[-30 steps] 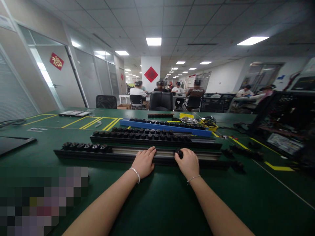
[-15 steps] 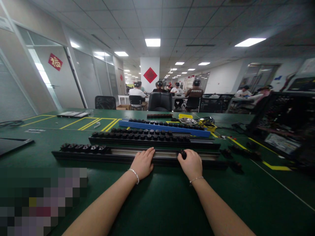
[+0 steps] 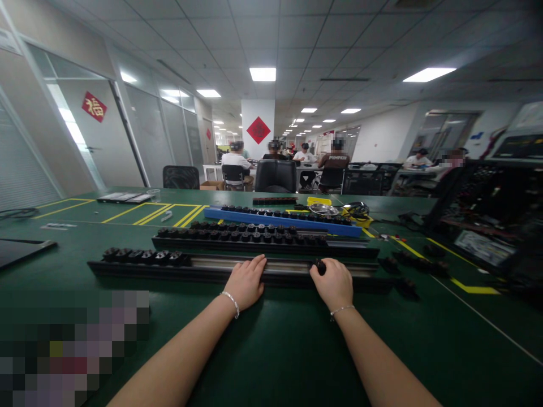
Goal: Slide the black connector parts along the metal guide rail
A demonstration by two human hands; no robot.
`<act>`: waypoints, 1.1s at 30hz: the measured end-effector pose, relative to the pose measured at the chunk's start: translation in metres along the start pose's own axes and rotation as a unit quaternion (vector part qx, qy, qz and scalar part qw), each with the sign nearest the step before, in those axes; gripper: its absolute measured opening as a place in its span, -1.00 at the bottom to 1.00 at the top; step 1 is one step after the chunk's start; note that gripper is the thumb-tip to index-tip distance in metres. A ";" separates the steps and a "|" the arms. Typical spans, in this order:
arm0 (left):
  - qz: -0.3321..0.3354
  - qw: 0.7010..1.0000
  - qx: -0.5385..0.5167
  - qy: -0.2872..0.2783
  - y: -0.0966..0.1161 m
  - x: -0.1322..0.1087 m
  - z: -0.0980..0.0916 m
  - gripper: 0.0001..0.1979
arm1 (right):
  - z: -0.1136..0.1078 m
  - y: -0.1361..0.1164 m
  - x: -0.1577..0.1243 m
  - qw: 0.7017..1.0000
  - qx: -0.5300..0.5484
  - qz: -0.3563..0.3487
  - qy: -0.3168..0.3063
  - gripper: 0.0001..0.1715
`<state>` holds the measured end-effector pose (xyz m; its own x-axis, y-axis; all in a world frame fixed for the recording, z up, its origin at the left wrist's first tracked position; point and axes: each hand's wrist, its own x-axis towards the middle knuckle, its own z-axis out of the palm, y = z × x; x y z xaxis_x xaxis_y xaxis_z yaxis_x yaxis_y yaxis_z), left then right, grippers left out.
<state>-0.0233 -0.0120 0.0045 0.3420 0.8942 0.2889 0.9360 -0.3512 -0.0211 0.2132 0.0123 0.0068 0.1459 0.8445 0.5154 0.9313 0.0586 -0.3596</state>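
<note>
A long black rail (image 3: 144,271) with a pale metal channel lies crosswise on the green table in front of me. Several black knob-like parts (image 3: 161,255) sit in a row at its left end. My left hand (image 3: 246,281) grips the middle of this rail, fingers laid over its top and thumb at the near side. To the right of it, my right hand (image 3: 336,284) pinches one small black part (image 3: 320,266) at the channel. The fingers partly hide that part, so I cannot tell how it is seated.
Behind lie another black rail (image 3: 348,249) with a long row of black parts and a blue rail (image 3: 275,219). Loose black parts (image 3: 405,287) are at the right. A metal dish (image 3: 323,209) and yellow tray (image 3: 319,201) stand farther back. Dark equipment (image 3: 479,215) rises at right.
My right hand has shifted slightly to the right along the rail with the small black part in its fingers. The left hand stays in place.
</note>
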 end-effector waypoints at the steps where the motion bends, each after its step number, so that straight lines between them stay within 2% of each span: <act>1: -0.001 1.000 0.001 0.000 0.000 0.000 0.000 -0.38 | 0.000 0.001 0.000 1.000 0.000 0.000 0.002 -0.71; 33: -0.001 1.000 -0.008 0.003 -0.001 0.001 0.000 -0.40 | -0.002 0.010 0.002 1.000 -0.007 0.023 0.020 -0.71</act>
<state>-0.0243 -0.0106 0.0044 0.3399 0.8933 0.2942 0.9353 -0.3539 -0.0060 0.2232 0.0140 0.0058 0.2019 0.8246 0.5285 0.9279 0.0117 -0.3727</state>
